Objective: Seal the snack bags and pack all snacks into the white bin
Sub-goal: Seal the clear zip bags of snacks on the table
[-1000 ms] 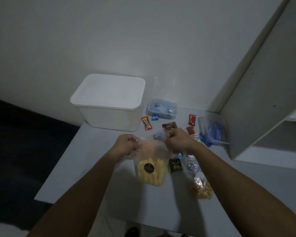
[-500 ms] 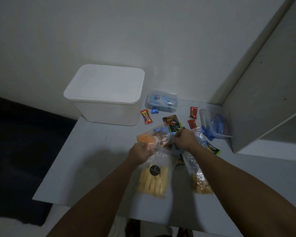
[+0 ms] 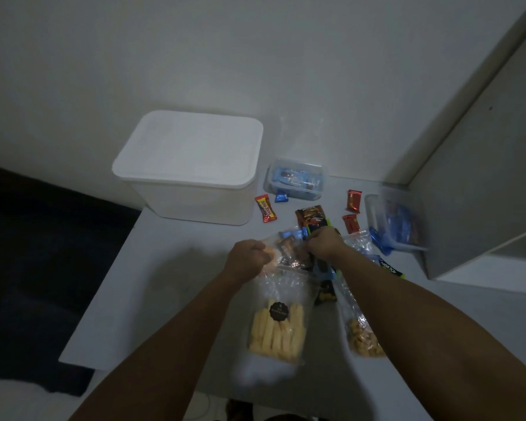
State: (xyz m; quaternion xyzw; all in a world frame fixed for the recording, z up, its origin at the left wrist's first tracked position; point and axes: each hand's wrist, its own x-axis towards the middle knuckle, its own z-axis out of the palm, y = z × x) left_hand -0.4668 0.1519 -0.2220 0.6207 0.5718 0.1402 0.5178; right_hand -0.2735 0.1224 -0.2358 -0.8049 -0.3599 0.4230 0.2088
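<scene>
A clear zip bag of yellow stick snacks (image 3: 275,323) with a round black label lies on the grey table in front of me. My left hand (image 3: 248,258) pinches its top left corner and my right hand (image 3: 324,243) pinches the top right end. The white bin (image 3: 192,165) stands at the back left with its lid on. A second clear bag with brown snacks (image 3: 362,335) lies to the right, partly under my right forearm. Small wrapped candies (image 3: 265,208) and sachets lie between the bin and my hands.
A clear lidded box of blue packets (image 3: 295,179) stands by the wall. Another clear tub of wrappers (image 3: 392,221) lies on its side against a grey cabinet (image 3: 483,177) at the right. The table's left edge (image 3: 104,287) drops to a dark floor.
The stick snack bag went from held up in the air to lying flat on the table. Both hands moved down and closer together along its top edge.
</scene>
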